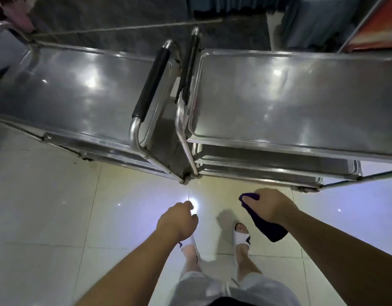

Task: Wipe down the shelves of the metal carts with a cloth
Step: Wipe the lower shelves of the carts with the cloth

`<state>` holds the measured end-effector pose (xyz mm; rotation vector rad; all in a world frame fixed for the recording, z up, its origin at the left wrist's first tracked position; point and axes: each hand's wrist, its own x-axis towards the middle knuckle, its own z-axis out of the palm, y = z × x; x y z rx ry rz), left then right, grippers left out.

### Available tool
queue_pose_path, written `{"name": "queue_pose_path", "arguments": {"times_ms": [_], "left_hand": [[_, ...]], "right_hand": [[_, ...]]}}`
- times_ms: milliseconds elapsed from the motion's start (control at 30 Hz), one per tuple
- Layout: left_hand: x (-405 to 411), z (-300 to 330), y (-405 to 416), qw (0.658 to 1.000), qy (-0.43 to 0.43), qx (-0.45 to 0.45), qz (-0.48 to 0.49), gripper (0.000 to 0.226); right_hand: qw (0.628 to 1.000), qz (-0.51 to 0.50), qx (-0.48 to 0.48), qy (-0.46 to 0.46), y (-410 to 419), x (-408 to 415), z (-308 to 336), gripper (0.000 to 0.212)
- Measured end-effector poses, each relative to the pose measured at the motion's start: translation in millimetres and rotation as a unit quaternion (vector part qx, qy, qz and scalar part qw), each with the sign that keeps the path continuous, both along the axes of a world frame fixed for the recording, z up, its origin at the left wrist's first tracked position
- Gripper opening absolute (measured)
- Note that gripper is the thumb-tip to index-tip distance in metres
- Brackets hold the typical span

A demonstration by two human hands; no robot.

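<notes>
The right hand (271, 206) is gripping a dark purple cloth (265, 226), its fingers curling round the bunched upper part while the rest is hanging down below the wrist. Just beyond those fingers, the right metal cart (301, 102) is standing with its top shelf bare and shining and lower shelves (279, 166) showing under its near edge. The left hand (178, 219) is hovering over the tiled floor (47, 206), holding nothing, its fingers loosely curling inward. Ahead of its fingertips and to their left, the left metal cart (76, 93) is sitting beside the other one, the two black-sleeved handles (152, 83) nearly touching. White sandals (241, 236) are showing beneath the hands.
</notes>
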<state>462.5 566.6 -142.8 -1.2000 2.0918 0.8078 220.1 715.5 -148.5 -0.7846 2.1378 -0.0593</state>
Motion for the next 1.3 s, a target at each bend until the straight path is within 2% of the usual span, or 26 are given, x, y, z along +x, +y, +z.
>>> {"name": "queue_pose_path", "arguments": {"times_ms": [133, 267, 433, 533, 767, 933, 1033, 1167, 1300], "left_hand": [[-5.9, -20.6, -27.3, 0.998, 0.024, 0.022, -0.055, 0.045], [-9.2, -34.6, -47.7, 0.996, 0.016, 0.020, -0.080, 0.047], [-16.9, -52.0, -63.7, 0.997, 0.012, 0.014, -0.076, 0.047], [-22.9, -66.6, -69.7, 0.999, 0.004, -0.001, -0.055, 0.047], [-50.6, -133.1, -88.2, 0.998, 0.031, -0.037, -0.049, 0.046], [-69.4, -198.1, -114.2, 0.991, 0.103, -0.083, -0.013, 0.024], [-81.4, -234.8, -135.5, 0.973, 0.181, -0.120, 0.076, 0.026], [-97.2, -274.3, -164.3, 0.917, 0.303, -0.175, 0.191, 0.041], [-109.6, -311.6, -185.1, 0.863, 0.424, -0.155, 0.227, 0.024]], "right_hand": [[0.997, -0.075, 0.019, -0.004, 6.6, 37.6, -19.9, 0.048], [0.989, -0.119, 0.022, -0.080, -5.6, 58.9, -34.9, 0.052], [0.998, -0.055, -0.007, -0.038, -33.4, 61.1, -53.2, 0.043], [1.000, -0.006, -0.019, -0.013, -54.4, 47.7, -65.2, 0.045], [0.999, 0.018, -0.043, 0.024, -85.0, 8.5, -122.5, 0.050], [0.996, 0.051, -0.029, 0.070, -108.8, -8.8, -191.3, 0.053], [0.991, 0.073, -0.037, 0.105, -124.9, -9.1, -234.1, 0.054], [0.973, 0.090, -0.117, 0.178, -148.8, -14.3, -281.8, 0.051], [0.938, 0.104, -0.229, 0.239, -169.8, -18.4, -315.9, 0.048]]}}
